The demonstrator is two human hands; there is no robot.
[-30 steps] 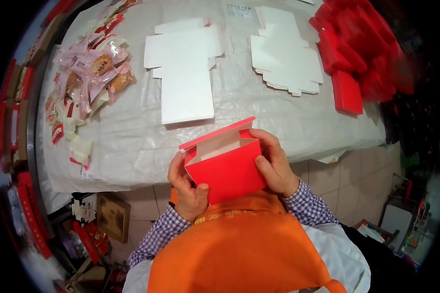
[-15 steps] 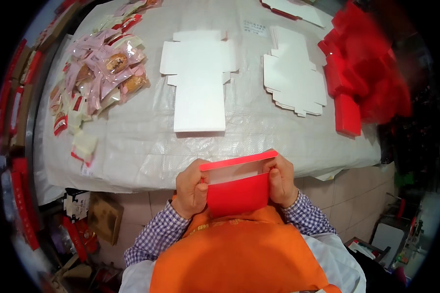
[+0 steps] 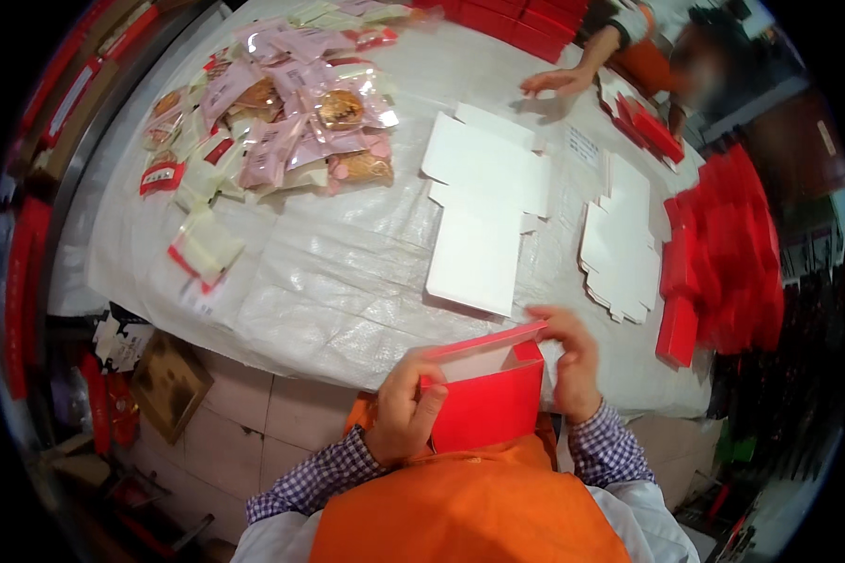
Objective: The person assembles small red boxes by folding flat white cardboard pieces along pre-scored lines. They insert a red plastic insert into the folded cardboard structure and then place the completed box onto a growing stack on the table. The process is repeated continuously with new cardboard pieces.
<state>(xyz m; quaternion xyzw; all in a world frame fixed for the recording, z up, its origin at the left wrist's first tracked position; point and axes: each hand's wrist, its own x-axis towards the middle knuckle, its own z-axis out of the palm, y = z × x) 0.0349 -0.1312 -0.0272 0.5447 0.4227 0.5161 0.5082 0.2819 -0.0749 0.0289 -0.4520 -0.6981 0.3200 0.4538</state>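
Observation:
A red folding carton (image 3: pixel 486 405) with a white inside stands in front of my orange apron, its top lid raised and its mouth showing. My left hand (image 3: pixel 407 403) grips its left side, thumb on the front face. At the right end a small flap (image 3: pixel 526 354) stands up. My right hand (image 3: pixel 575 368) is beside that end, its curved fingers apart and reaching to the lid's corner; whether the fingertips touch it I cannot tell. Just beyond the carton, flat white box blanks (image 3: pixel 483 220) lie on the covered table (image 3: pixel 319 310).
Wrapped pastries (image 3: pixel 300 122) are heaped at the far left. More white blanks (image 3: pixel 620 239) lie to the right, beside piled red boxes (image 3: pixel 723 253). At the back are stacked red boxes (image 3: pixel 516 23). A co-worker's hand (image 3: pixel 556 83) reaches over the table at far right.
My right hand has left its grip on the carton's right side and moved to the lid's corner. The end flap now shows. The view has swung, bringing a co-worker into sight.

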